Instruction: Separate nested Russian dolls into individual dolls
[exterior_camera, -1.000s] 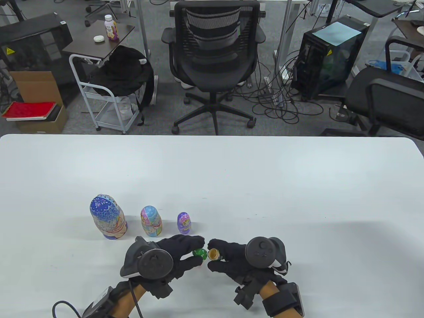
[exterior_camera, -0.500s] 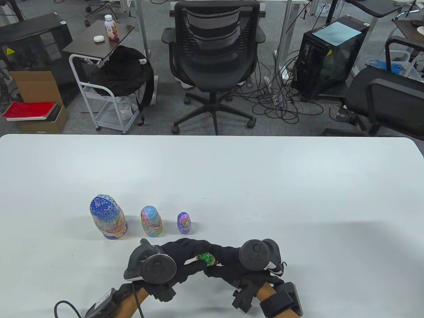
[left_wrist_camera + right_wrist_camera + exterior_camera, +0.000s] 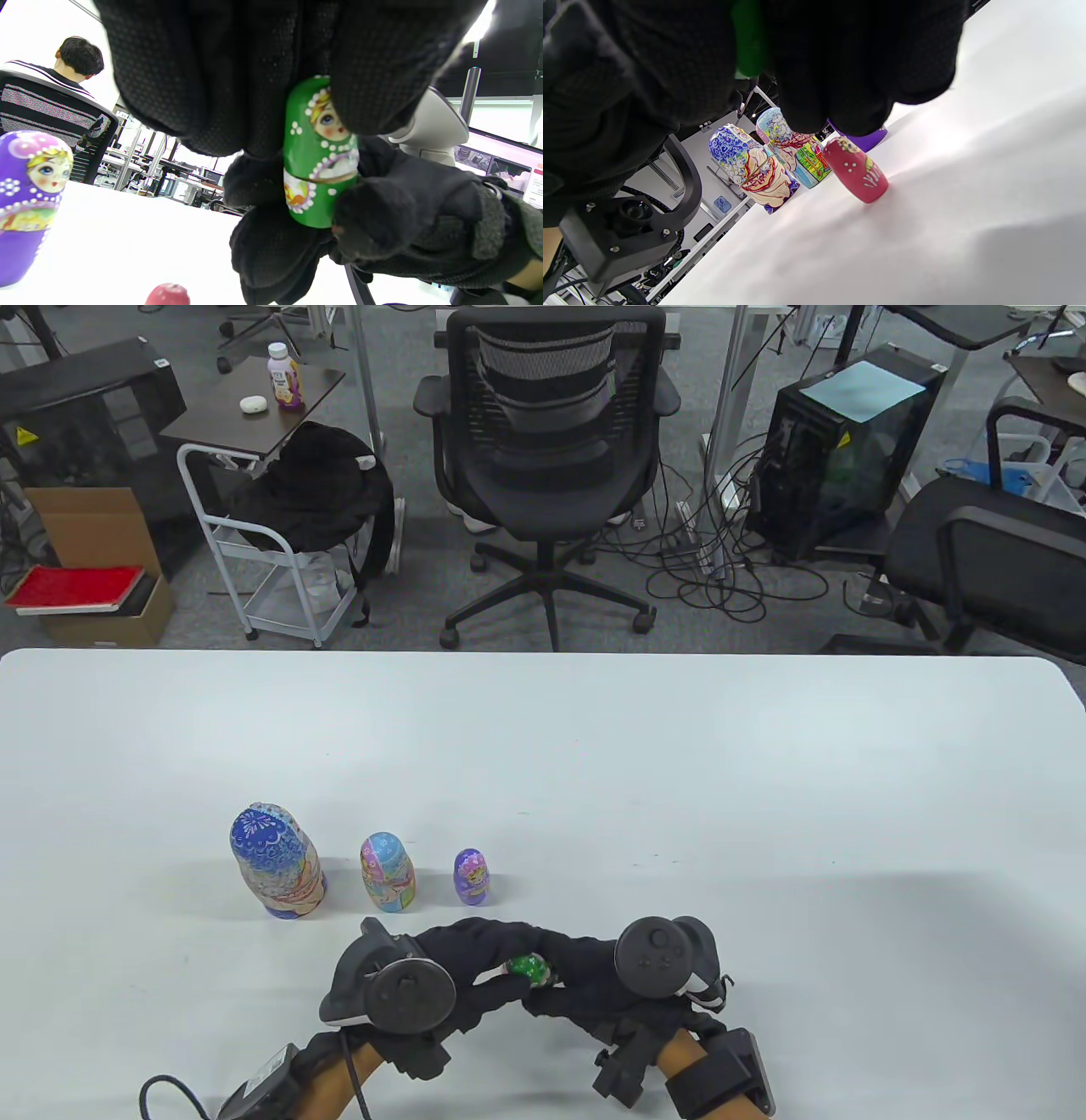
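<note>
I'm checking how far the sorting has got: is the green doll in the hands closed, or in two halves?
Closed. In the left wrist view the green doll has its top and bottom joined at the seam, gripped by both hands.

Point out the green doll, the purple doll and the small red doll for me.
green doll (image 3: pixel 316 169), left wrist view, on its seam band.
purple doll (image 3: pixel 473 876), table view, on its front.
red doll (image 3: pixel 857 171), right wrist view, on its side.

Your left hand (image 3: pixel 441 976) and right hand (image 3: pixel 585 980) meet fingertip to fingertip low over the bench (image 3: pixel 543 746), forearms entering from the near edge. Both sets of fingers curl around the green doll (image 3: pixel 528 968), left above, right below.
</note>
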A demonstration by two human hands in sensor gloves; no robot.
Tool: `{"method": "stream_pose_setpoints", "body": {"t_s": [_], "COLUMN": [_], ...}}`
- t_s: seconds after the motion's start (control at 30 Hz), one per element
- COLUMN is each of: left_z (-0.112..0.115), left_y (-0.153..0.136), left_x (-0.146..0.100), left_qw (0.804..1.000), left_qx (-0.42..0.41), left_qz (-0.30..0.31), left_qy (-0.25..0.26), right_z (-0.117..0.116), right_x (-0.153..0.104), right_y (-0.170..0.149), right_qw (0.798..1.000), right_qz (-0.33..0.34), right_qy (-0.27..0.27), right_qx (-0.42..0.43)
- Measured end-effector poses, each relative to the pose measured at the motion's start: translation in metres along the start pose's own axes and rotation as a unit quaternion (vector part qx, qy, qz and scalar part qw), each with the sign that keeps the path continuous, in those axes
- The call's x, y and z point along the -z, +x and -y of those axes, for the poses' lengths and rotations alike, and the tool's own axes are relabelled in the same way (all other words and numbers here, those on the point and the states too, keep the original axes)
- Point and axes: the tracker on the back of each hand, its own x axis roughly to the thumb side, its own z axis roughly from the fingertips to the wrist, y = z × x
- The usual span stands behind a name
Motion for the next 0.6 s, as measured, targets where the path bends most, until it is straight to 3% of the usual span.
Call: {"method": "stream_pose_setpoints", "body": {"t_s": [0.6], "left_z": [0.0045], "left_y": [0.0014], "left_x": [0.0005], "left_qw": [1.000], "left_qx": [0.023], "left_qz": [0.010], "left_qy": [-0.004], "right_z": [-0.0022], "right_x": [0.0001], "right_y": [0.0017], "right_qw": [1.000], "right_qz": [-0.022], "right_qy": [-0.011], "right_qx": [0.017]}}
